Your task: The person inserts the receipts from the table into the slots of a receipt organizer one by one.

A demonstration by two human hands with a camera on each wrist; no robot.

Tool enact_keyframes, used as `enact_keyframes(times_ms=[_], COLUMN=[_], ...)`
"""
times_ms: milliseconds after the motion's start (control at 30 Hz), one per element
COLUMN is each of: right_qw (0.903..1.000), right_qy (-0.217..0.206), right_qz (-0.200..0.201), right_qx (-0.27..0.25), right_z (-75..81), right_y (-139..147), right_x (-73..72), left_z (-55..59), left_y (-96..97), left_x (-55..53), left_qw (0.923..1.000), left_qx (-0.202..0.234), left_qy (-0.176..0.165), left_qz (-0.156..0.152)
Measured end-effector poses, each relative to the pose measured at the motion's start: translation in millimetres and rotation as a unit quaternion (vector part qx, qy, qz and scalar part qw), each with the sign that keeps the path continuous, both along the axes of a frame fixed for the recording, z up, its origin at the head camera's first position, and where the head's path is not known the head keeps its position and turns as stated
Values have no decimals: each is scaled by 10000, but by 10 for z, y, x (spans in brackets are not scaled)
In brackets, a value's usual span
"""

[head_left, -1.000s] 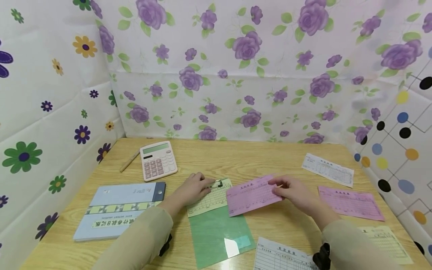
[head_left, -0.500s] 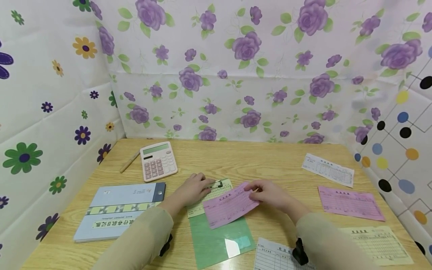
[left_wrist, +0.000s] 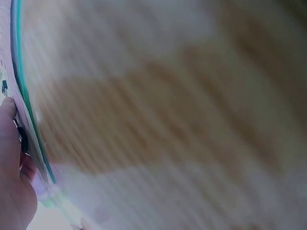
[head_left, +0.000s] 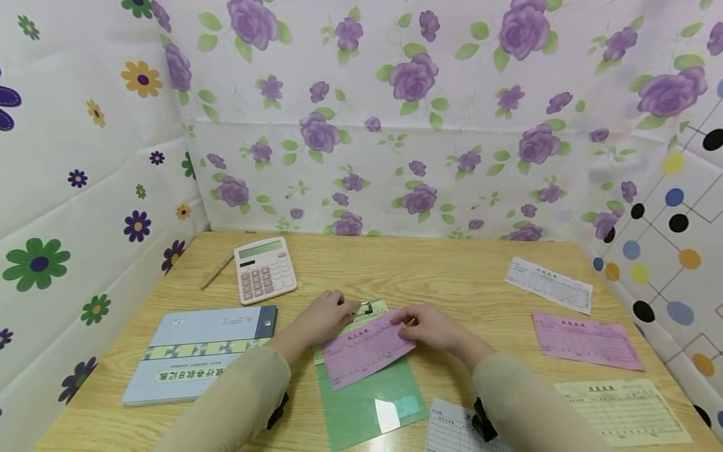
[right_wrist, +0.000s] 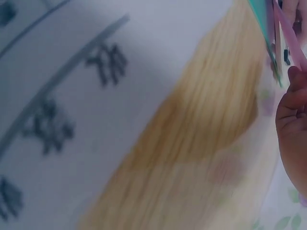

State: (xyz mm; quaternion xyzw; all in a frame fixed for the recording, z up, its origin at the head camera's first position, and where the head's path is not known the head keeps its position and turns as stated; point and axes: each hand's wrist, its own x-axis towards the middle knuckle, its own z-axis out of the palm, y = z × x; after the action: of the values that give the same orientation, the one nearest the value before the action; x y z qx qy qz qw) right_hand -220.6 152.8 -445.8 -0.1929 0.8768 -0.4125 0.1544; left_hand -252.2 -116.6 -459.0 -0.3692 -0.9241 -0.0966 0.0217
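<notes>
A clear green clipboard (head_left: 378, 402) lies on the table with its metal clip (head_left: 363, 309) at the far edge. My left hand (head_left: 323, 319) grips that edge, its thumb over the clip and fingers lower down, as the left wrist view shows. Under the clip is a yellow receipt slip (head_left: 361, 322). A pink receipt slip (head_left: 367, 351) slants across the yellow one, covering much of it. My right hand (head_left: 426, 325) pinches the pink slip by its upper right end. In the right wrist view the clipboard (right_wrist: 263, 28) and pink slip (right_wrist: 290, 36) show edge-on.
To the left lie a blue journal (head_left: 198, 351), a pink-and-white calculator (head_left: 265, 270) and a pen (head_left: 217, 270). On the right are a white slip (head_left: 549, 285), another pink slip (head_left: 587, 340) and a yellow slip (head_left: 627, 411). A further white slip (head_left: 452, 427) lies near the front, partly under the right forearm.
My right hand has carried the pink slip leftward, from the clipboard's right edge onto the yellow slip. My left hand stays at the clip.
</notes>
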Motion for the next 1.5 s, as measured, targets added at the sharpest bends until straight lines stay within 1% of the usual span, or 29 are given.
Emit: enact_keyframes(times_ms=[200, 333, 433, 467, 533, 600, 633, 667, 700, 733, 800, 833, 867, 900, 967, 1067, 1167, 1233, 1400, 1500], right_qw=[10000, 9997, 9979, 9969, 9939, 9909, 9898, 9890, 9884, 9880, 9869, 9866, 9865, 9863, 9858, 9857, 9847, 9840, 9819, 9807], right_qy=[-56, 110, 405, 491, 673, 787, 830, 860, 889, 911, 933, 922, 907, 895, 893, 939, 1013, 1039, 1119, 1159], right_qz=[74, 151, 232, 258, 281, 289, 294, 300, 306, 312, 327, 321, 311, 298, 281, 288, 309, 297, 238, 208], right_qx=[1, 158, 454, 563, 825, 1053, 1121, 1165, 1196, 1207, 1277, 1303, 1330, 1357, 1395, 1372, 1381, 1415, 1510, 1558], right_z=[-48, -72, -82, -84, -83, -80, -79, -78, -79, -79, -87, -92, -100, -107, -121, -132, -129, -121, -97, -95], right_y=[-123, -198, -244, -257, -277, -291, -297, -301, -304, -307, -309, -310, -310, -309, -310, -308, -318, -325, -342, -356], right_x=[5, 20, 40, 46, 61, 73, 76, 78, 79, 79, 80, 78, 77, 75, 72, 76, 86, 93, 96, 81], left_z=[-36, -39, -25, -20, -13, -14, -16, -18, -18, -17, -11, -6, 1, 4, 12, 29, 49, 57, 55, 57], left_y=[17, 25, 30, 32, 37, 43, 46, 45, 44, 41, 31, 25, 20, 17, 14, 23, 24, 25, 37, 47], left_x=[-26, -36, -39, -42, -50, -61, -69, -72, -76, -76, -73, -72, -66, -66, -63, -61, -51, -47, -58, -65], left_qw=[9994, 9985, 9978, 9972, 9943, 9889, 9847, 9831, 9837, 9862, 9926, 9944, 9948, 9944, 9934, 9926, 9916, 9914, 9929, 9929], left_qx=[-231, -279, -272, -265, -108, 38, 148, 143, 51, -111, -552, -738, -945, -1040, -1119, -1179, -1282, -1291, -1142, -1092], left_qy=[-202, -392, -524, -604, -911, -1232, -1418, -1485, -1464, -1355, -924, -680, -368, -169, 57, 67, -60, -110, -318, -462], left_qz=[138, 257, 290, 344, 548, 833, 1001, 1065, 1044, 948, 556, 338, 86, -66, -254, -275, -182, -177, -55, 81])
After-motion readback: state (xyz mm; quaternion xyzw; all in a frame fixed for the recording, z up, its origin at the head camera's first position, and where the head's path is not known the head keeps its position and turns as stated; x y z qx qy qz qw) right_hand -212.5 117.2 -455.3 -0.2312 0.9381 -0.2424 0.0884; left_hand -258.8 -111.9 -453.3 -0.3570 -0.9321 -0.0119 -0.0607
